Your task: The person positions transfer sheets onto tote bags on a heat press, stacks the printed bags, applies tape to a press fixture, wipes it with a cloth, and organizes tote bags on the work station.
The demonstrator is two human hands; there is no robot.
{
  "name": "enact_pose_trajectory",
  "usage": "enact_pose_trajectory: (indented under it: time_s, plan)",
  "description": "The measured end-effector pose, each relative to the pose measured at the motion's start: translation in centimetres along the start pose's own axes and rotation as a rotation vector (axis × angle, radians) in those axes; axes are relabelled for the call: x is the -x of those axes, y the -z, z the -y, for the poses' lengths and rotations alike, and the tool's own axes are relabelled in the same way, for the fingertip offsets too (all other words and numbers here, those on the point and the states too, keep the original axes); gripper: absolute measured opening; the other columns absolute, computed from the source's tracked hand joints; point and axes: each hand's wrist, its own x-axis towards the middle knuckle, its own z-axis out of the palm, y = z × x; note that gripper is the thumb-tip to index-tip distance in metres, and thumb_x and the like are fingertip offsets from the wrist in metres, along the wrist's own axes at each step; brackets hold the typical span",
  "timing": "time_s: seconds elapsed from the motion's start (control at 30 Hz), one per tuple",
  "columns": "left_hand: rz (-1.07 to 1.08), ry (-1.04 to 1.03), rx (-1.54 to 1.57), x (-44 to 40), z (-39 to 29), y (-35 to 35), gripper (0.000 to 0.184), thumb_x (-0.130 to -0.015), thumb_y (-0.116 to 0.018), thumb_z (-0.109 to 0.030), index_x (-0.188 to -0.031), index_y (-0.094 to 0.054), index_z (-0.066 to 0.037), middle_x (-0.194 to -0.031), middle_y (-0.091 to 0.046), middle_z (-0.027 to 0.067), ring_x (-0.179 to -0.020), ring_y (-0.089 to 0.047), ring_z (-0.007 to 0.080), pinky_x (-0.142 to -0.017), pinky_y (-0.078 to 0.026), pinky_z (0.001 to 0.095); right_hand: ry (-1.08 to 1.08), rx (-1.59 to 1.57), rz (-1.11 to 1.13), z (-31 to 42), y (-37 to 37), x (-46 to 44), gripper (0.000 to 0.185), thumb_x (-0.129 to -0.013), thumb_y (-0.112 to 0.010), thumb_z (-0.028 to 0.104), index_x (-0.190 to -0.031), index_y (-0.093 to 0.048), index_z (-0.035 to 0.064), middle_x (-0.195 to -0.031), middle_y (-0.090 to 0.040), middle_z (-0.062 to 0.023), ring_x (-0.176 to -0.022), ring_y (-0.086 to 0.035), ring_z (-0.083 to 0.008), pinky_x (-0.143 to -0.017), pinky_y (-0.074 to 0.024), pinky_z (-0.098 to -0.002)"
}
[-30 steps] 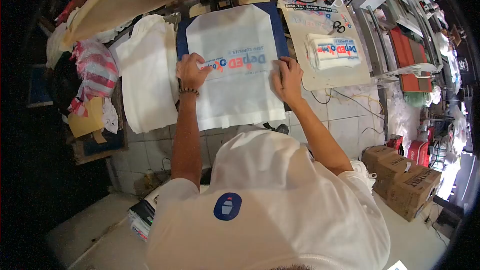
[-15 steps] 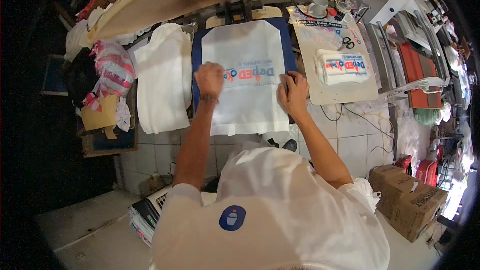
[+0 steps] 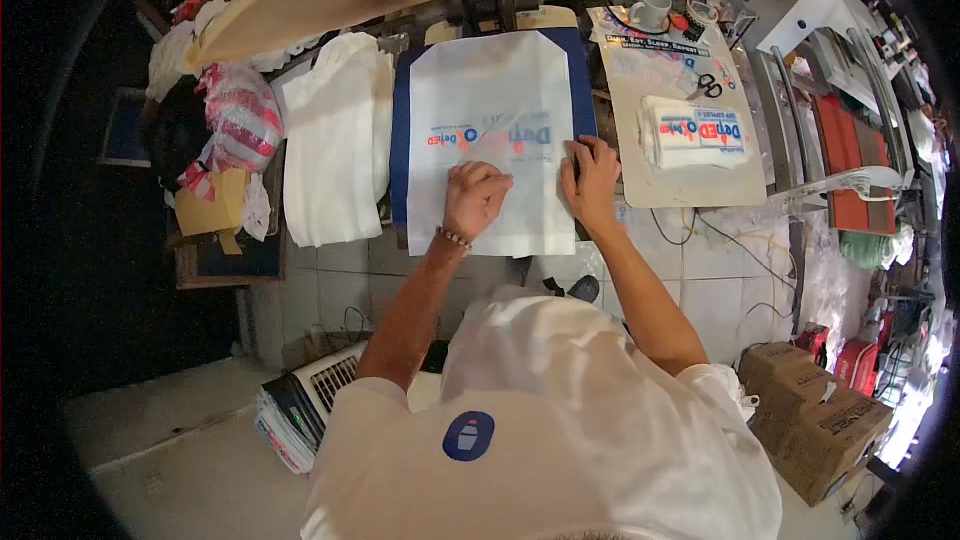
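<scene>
A white bag (image 3: 440, 80) lies flat on a dark blue board (image 3: 401, 140), with red and blue print (image 3: 446, 138) across its middle. Over the print, a translucent film (image 3: 497, 147) is partly lifted, with a slanting edge. My left hand (image 3: 477, 202) is pinched on the film's lower part, above the bag's lower middle. At the bag's right edge, my right hand (image 3: 592, 183) rests with thumb and fingers apart, holding nothing.
White bags (image 3: 335, 140) are piled on the left beside a red-striped plastic bundle (image 3: 240, 115). On the right, a beige board (image 3: 690, 185) carries printed sheets (image 3: 695, 135) and scissors (image 3: 709, 87). A mug (image 3: 652, 8), a heat press (image 3: 790, 0) and cardboard boxes (image 3: 815, 420) stand farther out.
My left hand has moved from the left end of the print toward the right and nearer my body, lifting the film. My right hand stays at the bag's right edge.
</scene>
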Motion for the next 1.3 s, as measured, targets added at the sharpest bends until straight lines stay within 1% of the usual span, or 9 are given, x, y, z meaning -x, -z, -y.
enact_pose_trajectory:
  time_s: [0.23,0.33,0.47,0.53,0.73,0.93,1.03,1.13,1.3]
  plan:
    - [0.801,0.71,0.875,11.6,-3.3,2.9,0.017,-0.084,-0.071,-0.018,-0.094,-0.067,-0.006,-0.09,-0.068,0.0061,-0.092,-0.063,0.0223,-0.082,-0.05,0.0387,-0.083,-0.227,-0.059,-1.9,-0.8,-0.9,0.025,-0.085,-0.06,0.016,-0.107,-0.06,0.0047,-0.111,-0.054,-0.0163,-0.103,-0.049,-0.0344,-0.087,-0.0358,-0.0467]
    - [0.987,0.904,0.209,23.2,-0.3,4.8,0.018,-0.087,-0.064,-0.016,-0.1,-0.066,-0.003,-0.098,-0.067,0.012,-0.093,-0.064,0.0276,-0.082,-0.051,0.0396,-0.102,-0.205,-0.033,-1.6,-0.3,-1.5,0.028,-0.083,-0.065,0.023,-0.103,-0.061,0.0045,-0.105,-0.054,-0.0168,-0.099,-0.05,-0.0349,-0.083,-0.0371,-0.0469]
    - [1.224,0.884,-0.544,34.2,1.4,5.9,0.021,-0.09,-0.057,-0.014,-0.105,-0.065,-0.001,-0.105,-0.066,0.018,-0.095,-0.064,0.0329,-0.082,-0.053,0.0404,-0.141,0.036,0.061,-0.9,-1.3,-3.7,0.038,-0.075,-0.073,0.034,-0.097,-0.063,0.0046,-0.098,-0.052,-0.0166,-0.096,-0.049,-0.0363,-0.08,-0.0377,-0.0484]
    - [0.621,0.825,-0.595,35.7,1.0,5.2,0.02,-0.089,-0.058,-0.014,-0.104,-0.066,-0.003,-0.102,-0.066,0.0193,-0.091,-0.065,0.0333,-0.078,-0.054,0.0402,-0.2,0.116,0.135,-0.5,-1.0,-3.5,0.038,-0.075,-0.074,0.034,-0.097,-0.063,0.0052,-0.099,-0.051,-0.0167,-0.096,-0.048,-0.0368,-0.08,-0.0377,-0.0493]
    - [0.196,0.754,-0.432,26.8,5.4,-0.8,0.021,-0.093,-0.053,-0.016,-0.102,-0.066,-0.003,-0.096,-0.067,0.0175,-0.087,-0.063,0.0345,-0.08,-0.052,0.0426,-0.249,-0.165,-0.199,-4.4,-1.0,0.0,0.03,-0.081,-0.07,0.031,-0.092,-0.061,0.0046,-0.102,-0.053,-0.0166,-0.096,-0.05,-0.0353,-0.084,-0.0412,-0.0454]
    - [0.72,0.311,-0.145,29.3,19.0,-1.9,0.025,-0.096,-0.055,-0.023,-0.102,-0.065,-0.001,-0.099,-0.066,0.0148,-0.087,-0.062,0.0218,-0.073,-0.05,0.0343,-0.854,-0.507,-0.21,-2.6,7.7,7.7,0.028,-0.087,-0.064,0.025,-0.098,-0.051,0.0033,-0.098,-0.056,-0.0213,-0.09,-0.055,-0.0336,-0.08,-0.0441,-0.0407]
    - [0.881,0.383,0.012,26.2,19.6,-4.7,0.025,-0.095,-0.055,-0.023,-0.102,-0.065,-0.001,-0.099,-0.066,0.0149,-0.087,-0.062,0.0224,-0.073,-0.05,0.0348,-0.771,-0.312,-0.545,-1.9,11.4,13.6,0.028,-0.088,-0.063,0.023,-0.101,-0.047,0.0036,-0.094,-0.056,-0.021,-0.088,-0.056,-0.0353,-0.078,-0.0441,-0.0418]
    - [1.012,0.391,0.101,23.4,18.9,-8.2,0.025,-0.095,-0.056,-0.023,-0.102,-0.066,-0.002,-0.099,-0.066,0.0151,-0.087,-0.062,0.0229,-0.074,-0.05,0.0354,-0.818,-0.234,-0.929,-3.7,16.0,19.6,0.019,-0.087,-0.061,0.014,-0.096,-0.045,0.0066,-0.08,-0.043,-0.0042,-0.078,-0.043,-0.014,-0.072,-0.0389,-0.0279]
    - [1.171,0.396,0.158,23.2,19.6,-9.0,0.025,-0.094,-0.056,-0.024,-0.102,-0.066,-0.002,-0.098,-0.066,0.0153,-0.088,-0.063,0.0239,-0.075,-0.05,0.0363,-0.762,-0.065,-1.178,-3.0,22.1,33.6,0.011,-0.092,-0.056,0.014,-0.097,-0.057,0.0043,-0.088,-0.055,-0.0006,-0.084,-0.046,-0.0095,-0.076,-0.0393,-0.0256]
